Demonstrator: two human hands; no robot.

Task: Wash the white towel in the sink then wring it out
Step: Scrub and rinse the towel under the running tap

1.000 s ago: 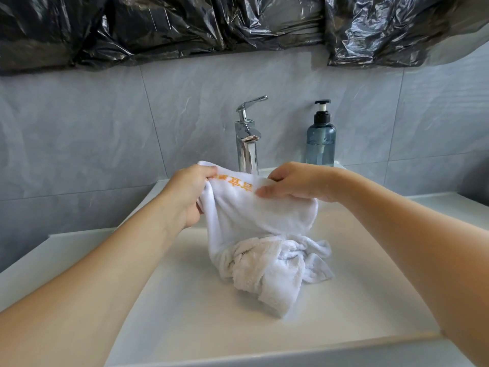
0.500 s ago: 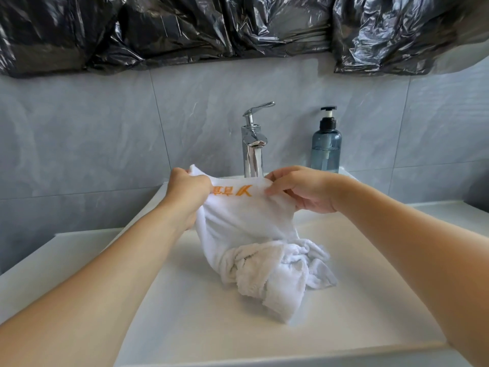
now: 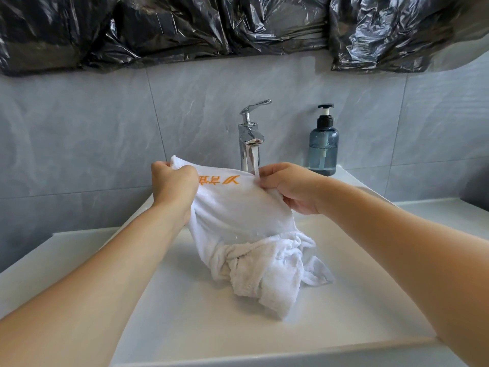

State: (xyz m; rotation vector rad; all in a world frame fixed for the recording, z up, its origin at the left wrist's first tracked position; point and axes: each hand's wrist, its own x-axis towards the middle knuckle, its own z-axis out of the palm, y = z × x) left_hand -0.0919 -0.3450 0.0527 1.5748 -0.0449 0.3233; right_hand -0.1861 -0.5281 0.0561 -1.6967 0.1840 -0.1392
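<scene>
The white towel (image 3: 238,215), with orange lettering near its top edge, is stretched between my two hands over the white sink (image 3: 185,313). My left hand (image 3: 173,184) grips its top left corner. My right hand (image 3: 288,188) pinches the top edge on the right. Water runs from the chrome tap (image 3: 250,139) onto the towel's top edge beside my right fingers. The towel's lower part lies bunched on the sink bottom.
A blue soap pump bottle (image 3: 323,144) stands at the back right of the sink, close to my right wrist. Grey wall tiles rise behind, with black plastic sheeting (image 3: 211,27) hung above. A white counter (image 3: 449,218) flanks the sink.
Both hands have lifted the towel's top edge up and back under the tap. My left hand slid out toward the corner, spreading the cloth wider. Water now falls on the edge.
</scene>
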